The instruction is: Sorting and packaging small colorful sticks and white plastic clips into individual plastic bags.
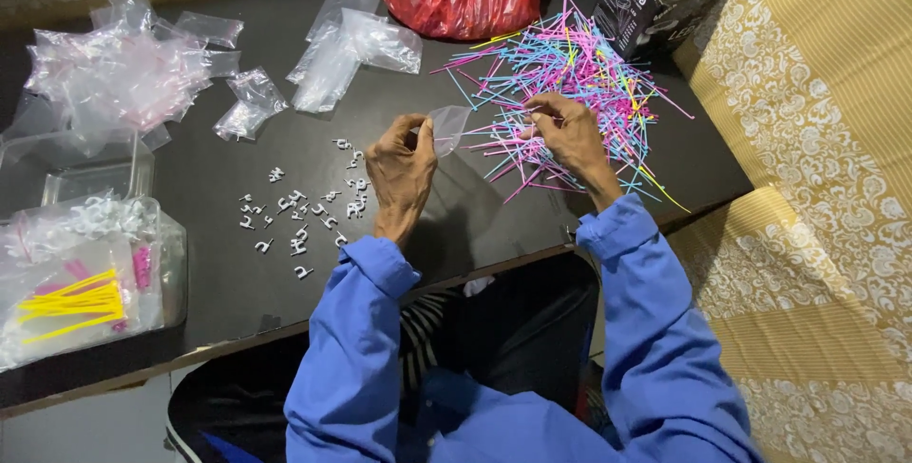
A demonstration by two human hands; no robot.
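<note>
Pinching a small clear bag (448,127) open at chest height, the left hand (399,170) grips its edge while the right hand (567,135) closes on strands from the pile of coloured ties (579,69) on the dark surface (237,283). White clips (302,211) lie loose between, filled bags (81,287) sit far left, and most ties remain unbagged.

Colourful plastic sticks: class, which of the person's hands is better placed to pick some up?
Probably the right hand: it rests on the colourful sticks pile, while the left hand pinches a small clear bag.
</note>
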